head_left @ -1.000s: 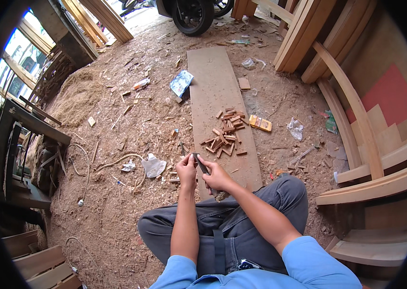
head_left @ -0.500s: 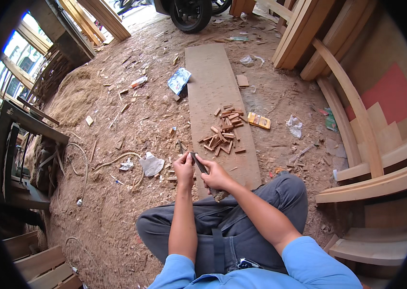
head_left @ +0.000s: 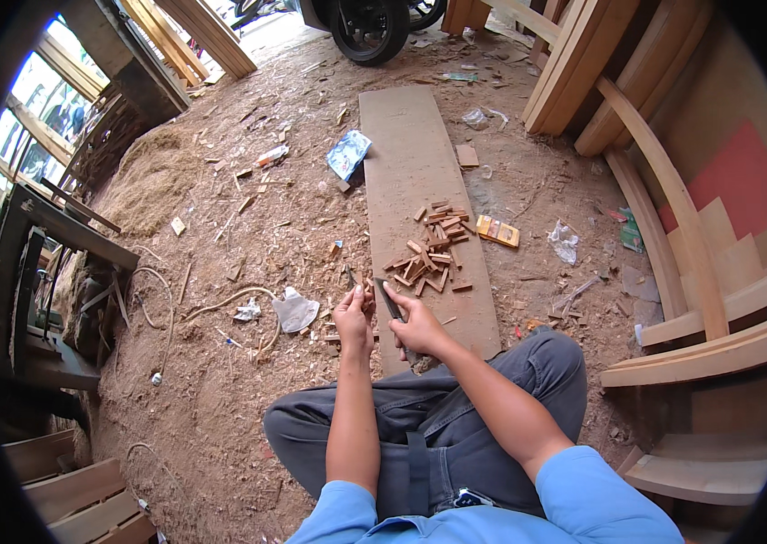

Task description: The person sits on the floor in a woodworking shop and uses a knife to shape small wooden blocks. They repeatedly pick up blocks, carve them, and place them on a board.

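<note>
My left hand (head_left: 353, 319) is closed in a pinch in front of my lap. A small wooden piece seems to be in its fingertips, mostly hidden by them. Close beside it on the right, my right hand (head_left: 420, 328) wraps round a dark knife-like tool (head_left: 390, 301). Its narrow blade points away from me, toward the left hand, with a small gap between. The tool's rough brown end sticks out below my fist. Just beyond both hands, a loose heap of small reddish-brown wooden blocks (head_left: 429, 258) lies on a long flat board (head_left: 410, 154).
A yellow packet (head_left: 498, 231) lies right of the blocks, and a blue-white packet (head_left: 348, 154) rests by the board's left edge. Shavings and scraps cover the floor. Curved wooden frames (head_left: 701, 367) stand on the right, a dark frame (head_left: 75, 240) on the left. A vehicle wheel (head_left: 370, 32) is far ahead.
My hands have drawn apart slightly; the tool's blade has come away from the left fingertips. The whole view has shifted a little. The heap of blocks looks the same.
</note>
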`<state>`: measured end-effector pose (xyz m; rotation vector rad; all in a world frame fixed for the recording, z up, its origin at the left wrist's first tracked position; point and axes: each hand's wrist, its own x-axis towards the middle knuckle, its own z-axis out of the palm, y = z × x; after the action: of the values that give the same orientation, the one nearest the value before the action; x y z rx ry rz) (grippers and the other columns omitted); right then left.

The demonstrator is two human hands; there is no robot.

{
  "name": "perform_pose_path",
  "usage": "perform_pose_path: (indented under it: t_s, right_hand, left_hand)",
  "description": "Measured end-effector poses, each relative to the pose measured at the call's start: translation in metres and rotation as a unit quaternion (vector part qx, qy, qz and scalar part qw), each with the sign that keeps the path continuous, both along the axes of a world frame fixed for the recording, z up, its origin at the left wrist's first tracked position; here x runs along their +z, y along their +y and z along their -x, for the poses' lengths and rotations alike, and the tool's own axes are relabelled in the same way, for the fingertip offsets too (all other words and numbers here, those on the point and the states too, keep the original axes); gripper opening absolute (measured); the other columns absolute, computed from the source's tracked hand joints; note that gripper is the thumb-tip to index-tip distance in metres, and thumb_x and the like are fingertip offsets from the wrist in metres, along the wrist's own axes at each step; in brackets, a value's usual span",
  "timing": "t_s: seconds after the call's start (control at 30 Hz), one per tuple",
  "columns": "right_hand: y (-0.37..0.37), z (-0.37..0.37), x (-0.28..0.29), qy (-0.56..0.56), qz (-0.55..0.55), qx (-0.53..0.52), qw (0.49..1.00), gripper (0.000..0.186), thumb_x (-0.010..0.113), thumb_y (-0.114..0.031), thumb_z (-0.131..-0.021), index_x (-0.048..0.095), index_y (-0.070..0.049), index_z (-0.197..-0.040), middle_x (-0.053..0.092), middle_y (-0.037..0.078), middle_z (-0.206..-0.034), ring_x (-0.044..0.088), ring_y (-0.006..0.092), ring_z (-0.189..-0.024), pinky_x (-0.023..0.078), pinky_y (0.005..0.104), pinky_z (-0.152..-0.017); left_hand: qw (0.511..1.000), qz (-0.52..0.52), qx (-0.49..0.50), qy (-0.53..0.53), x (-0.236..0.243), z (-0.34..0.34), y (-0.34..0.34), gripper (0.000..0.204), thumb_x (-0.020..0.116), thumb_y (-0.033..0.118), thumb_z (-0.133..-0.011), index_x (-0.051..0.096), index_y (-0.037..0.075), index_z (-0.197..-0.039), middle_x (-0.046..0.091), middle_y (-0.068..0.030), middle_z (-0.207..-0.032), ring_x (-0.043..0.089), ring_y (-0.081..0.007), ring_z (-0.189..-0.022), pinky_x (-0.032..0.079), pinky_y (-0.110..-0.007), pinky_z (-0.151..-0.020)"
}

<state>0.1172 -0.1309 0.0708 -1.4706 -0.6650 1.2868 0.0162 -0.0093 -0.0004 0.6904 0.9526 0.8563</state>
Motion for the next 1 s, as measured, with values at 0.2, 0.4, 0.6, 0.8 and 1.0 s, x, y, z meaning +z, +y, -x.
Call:
perform_pose_path:
  t_s: [0.2, 0.4, 0.6, 0.8, 1.0]
  right_hand:
    - [0.003, -0.010, 0.004, 0.023, -0.047, -0.091, 0.995, 0.078, 0.053, 0.003, -0.091, 0.020, -0.018, -0.158, 0.057, 0.005, -0.066, 0.057, 0.0135, -0.048, 0.055, 0.0330, -0.041]
    - [0.003, -0.011, 0.009, 0.043, -0.061, -0.093, 0.993, 0.083, 0.054, 0.004, -0.090, 0.014, -0.017, -0.159, 0.058, 0.006, -0.068, 0.058, 0.0147, -0.049, 0.055, 0.0334, -0.042]
    - [0.005, -0.015, -0.005, 0.041, -0.015, -0.139, 0.989, 0.089, 0.054, 0.009, -0.084, 0.009, -0.011, -0.159, 0.065, 0.012, -0.078, 0.065, 0.0195, -0.056, 0.054, 0.0333, -0.050]
    - [0.015, -0.026, -0.033, 0.077, 0.070, -0.146, 0.984, 0.052, 0.048, 0.001, -0.085, 0.055, 0.000, -0.137, 0.068, 0.015, -0.095, 0.070, 0.0226, -0.078, 0.056, 0.0339, -0.071]
    - [0.012, -0.033, -0.033, 0.314, -0.003, -0.231, 0.921, 0.054, 0.037, 0.004, -0.082, 0.045, 0.004, -0.135, 0.061, 0.021, -0.112, 0.069, 0.0323, -0.094, 0.059, 0.0446, -0.082]
  left_hand:
    - [0.994, 0.038, -0.025, -0.097, 0.018, 0.002, -0.001, 0.009, 0.060, 0.014, -0.099, 0.067, 0.007, -0.098, 0.065, -0.0009, -0.081, 0.059, -0.0098, -0.070, 0.053, -0.026, -0.068]
    - [0.990, 0.071, -0.044, -0.116, 0.029, 0.002, -0.004, 0.010, 0.059, 0.014, -0.098, 0.067, 0.007, -0.100, 0.064, 0.0006, -0.081, 0.059, -0.0096, -0.070, 0.053, -0.028, -0.070]
    - [0.986, 0.092, -0.087, -0.108, 0.025, 0.003, -0.001, 0.024, 0.055, 0.019, -0.101, 0.064, 0.003, -0.116, 0.062, 0.0014, -0.078, 0.058, -0.0081, -0.070, 0.052, -0.025, -0.068]
    - [0.992, 0.092, -0.087, -0.023, 0.026, 0.004, -0.001, 0.022, 0.056, 0.017, -0.100, 0.066, 0.009, -0.118, 0.062, 0.0020, -0.077, 0.055, -0.0058, -0.065, 0.051, -0.025, -0.064]
    - [0.991, 0.070, -0.096, 0.069, 0.018, 0.005, 0.001, 0.019, 0.058, 0.013, -0.097, 0.071, 0.005, -0.107, 0.067, -0.0027, -0.077, 0.052, -0.0045, -0.058, 0.044, -0.020, -0.052]
